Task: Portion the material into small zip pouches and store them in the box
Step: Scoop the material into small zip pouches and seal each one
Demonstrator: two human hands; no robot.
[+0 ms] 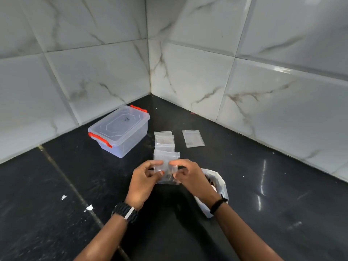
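Counter (244, 185): pouch (166, 171) between both hands

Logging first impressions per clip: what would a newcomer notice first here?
Both hands, left hand and right hand, pinch a small clear zip pouch at centre. Beyond it lies a row of pouches. Far left stands a lidded clear box with orange latches.

A small dark handwritten mark sits on the lid of the clear plastic storage box with orange-red clip handles (120, 129); it is too small to read with certainty. No other writing can be read.
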